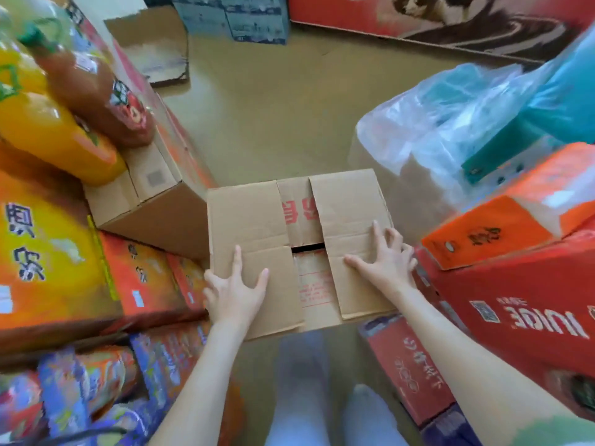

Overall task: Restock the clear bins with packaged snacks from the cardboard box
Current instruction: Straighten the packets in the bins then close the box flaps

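Stockroom floor (273,101), cartons all round. Box (257,220) stiff, flaps closed, probably weighty. Left hand (233,292), right hand (384,260) flat on flaps, grips unclosed; lift from base edges.

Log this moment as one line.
left hand: spread on brown cardboard box | right hand: spread on box | flaps: folded down

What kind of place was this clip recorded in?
Likely a shop stockroom: a red carton marked JUICE, large drink bottles lying on stacked cartons, and the cardboard box on the floor under the left hand and right hand.
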